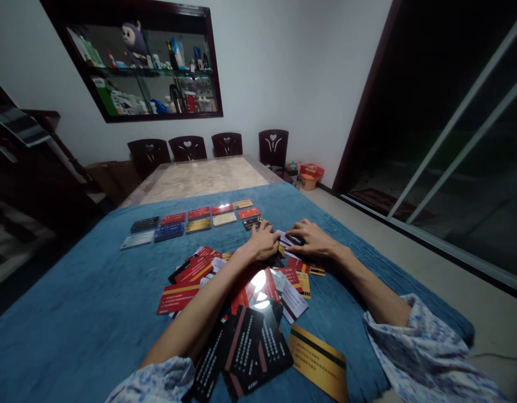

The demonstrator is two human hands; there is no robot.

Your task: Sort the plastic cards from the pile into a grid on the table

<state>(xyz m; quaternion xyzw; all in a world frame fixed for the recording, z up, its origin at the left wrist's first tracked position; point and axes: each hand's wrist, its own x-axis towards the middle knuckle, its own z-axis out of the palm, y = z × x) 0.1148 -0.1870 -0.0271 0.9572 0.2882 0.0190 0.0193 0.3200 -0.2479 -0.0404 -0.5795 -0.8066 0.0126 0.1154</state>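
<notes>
My right hand (312, 239) has thumb and fingers around a white card (284, 239) with a dark stripe, above the right side of a loose card pile. Beside it, my left hand (263, 242) is curled over the pile; what its fingers hold is hidden. A black patterned card (250, 223) lies just beyond the left fingertips. Under and around my forearms spread red cards (178, 296), black cards (258, 347), white cards (294, 302) and a gold card (319, 361), overlapping at many angles. My left forearm covers part of the pile.
Sorted stacks stand in rows beyond the pile, among them blue cards (169, 232), gold cards (198, 225) and red cards (198, 212). A blue cloth (94, 302) covers the near table. Chairs (273, 146) stand at the far end, below a wall shelf (157, 73).
</notes>
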